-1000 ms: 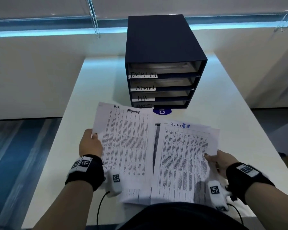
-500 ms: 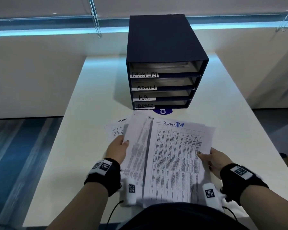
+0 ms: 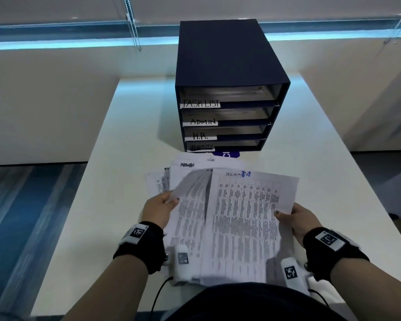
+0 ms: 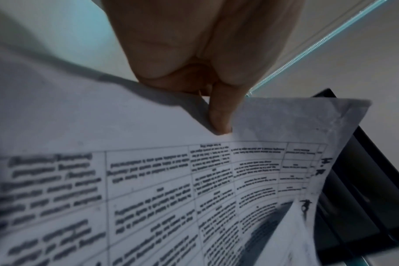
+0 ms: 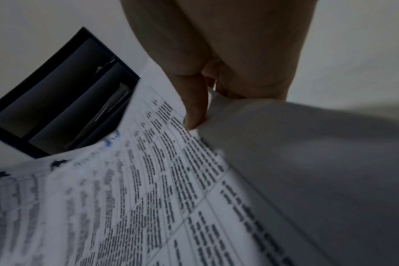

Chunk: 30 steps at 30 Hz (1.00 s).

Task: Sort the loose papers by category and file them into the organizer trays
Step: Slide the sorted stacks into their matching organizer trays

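Note:
A dark blue organizer (image 3: 227, 66) stands at the table's middle, its trays labelled TASK LIST, ADMIN, H.R. and SECURITY from top to bottom. Both hands hold printed papers just in front of it. My left hand (image 3: 162, 205) pinches the edge of a sheet (image 3: 190, 205) marked H.R. (image 4: 262, 180), thumb on top. My right hand (image 3: 294, 216) pinches the right edge of the stack topped by a sheet marked SECURITY (image 3: 248, 216) (image 5: 171, 180). More sheets (image 3: 158, 181), some marked ADMIN, lie fanned on the table beneath.
The white table (image 3: 102, 205) runs narrow between low walls; blue-patterned floor shows on the left. A blue round sticker (image 3: 226, 154) peeks from under the organizer's front. Blind cords (image 3: 132, 24) hang at the back.
My left hand has swung its sheet from the far left in toward the stack, so it now overlaps the SECURITY sheet. The fanned ADMIN sheets came into sight on the table.

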### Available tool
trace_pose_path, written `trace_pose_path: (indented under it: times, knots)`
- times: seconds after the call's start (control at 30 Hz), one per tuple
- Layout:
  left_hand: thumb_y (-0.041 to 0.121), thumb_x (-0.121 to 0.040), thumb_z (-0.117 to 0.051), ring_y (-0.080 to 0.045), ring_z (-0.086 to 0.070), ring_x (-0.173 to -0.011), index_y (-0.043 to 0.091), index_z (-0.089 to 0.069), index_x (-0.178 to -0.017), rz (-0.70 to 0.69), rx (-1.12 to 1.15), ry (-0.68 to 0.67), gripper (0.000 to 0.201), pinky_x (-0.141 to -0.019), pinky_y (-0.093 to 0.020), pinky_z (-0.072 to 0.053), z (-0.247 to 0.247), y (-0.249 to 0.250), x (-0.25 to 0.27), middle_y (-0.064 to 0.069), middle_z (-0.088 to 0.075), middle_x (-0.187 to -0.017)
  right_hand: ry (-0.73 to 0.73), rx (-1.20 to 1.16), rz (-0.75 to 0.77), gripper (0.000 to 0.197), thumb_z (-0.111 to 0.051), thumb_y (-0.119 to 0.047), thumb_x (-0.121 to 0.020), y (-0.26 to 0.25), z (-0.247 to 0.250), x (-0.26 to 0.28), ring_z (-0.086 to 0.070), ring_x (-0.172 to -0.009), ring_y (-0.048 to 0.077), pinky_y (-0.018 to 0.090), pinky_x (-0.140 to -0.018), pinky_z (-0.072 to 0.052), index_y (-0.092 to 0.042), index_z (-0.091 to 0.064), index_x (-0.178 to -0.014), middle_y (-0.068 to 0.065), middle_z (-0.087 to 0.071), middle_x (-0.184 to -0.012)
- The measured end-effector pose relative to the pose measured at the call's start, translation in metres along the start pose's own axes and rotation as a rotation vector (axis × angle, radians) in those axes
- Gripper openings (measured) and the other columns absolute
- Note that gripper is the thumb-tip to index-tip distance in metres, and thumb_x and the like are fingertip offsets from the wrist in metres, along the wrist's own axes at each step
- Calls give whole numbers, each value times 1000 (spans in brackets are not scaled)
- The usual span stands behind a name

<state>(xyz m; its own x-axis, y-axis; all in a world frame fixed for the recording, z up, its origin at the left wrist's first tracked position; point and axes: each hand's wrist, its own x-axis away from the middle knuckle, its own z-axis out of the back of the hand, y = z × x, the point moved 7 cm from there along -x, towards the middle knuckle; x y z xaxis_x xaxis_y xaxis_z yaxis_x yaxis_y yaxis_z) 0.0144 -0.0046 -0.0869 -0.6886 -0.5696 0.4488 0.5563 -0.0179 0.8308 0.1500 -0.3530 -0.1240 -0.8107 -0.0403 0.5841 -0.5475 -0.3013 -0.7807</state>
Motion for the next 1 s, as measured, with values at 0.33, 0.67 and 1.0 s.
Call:
trace_pose_path:
  times: [0.33, 0.67, 1.0]
  knots:
    - [8, -85, -63, -28, -61, -109, 13, -67, -116, -1, 176, 246, 32, -103, -46, -43, 71, -3, -16, -9, -68, -112, 179, 595, 6, 39, -61, -8, -84, -5, 18, -5, -59, -108, 34, 33, -86, -44, -1, -55, -121, 19, -62, -120]
    - [-1, -82, -61, -35, -61, -108, 18, -73, -94, -143, 330, 193, 26, -102, -51, -43, 95, 21, -10, -10, -71, -101, 221, 526, 55, 57, -67, -20, -84, -20, 19, -7, -57, -115, 35, 35, -96, -43, -3, -47, -135, 21, -57, -129]
    - [-14, -80, -55, -30, -62, -91, 8, -69, -87, -227, 402, -27, 27, -99, -50, -44, 56, 63, 6, -6, -74, -79, -195, 71, 304, 19, -63, -28, -87, -80, -52, 36, -66, -101, 16, 35, -91, -49, -25, -71, -104, -1, -73, -102]
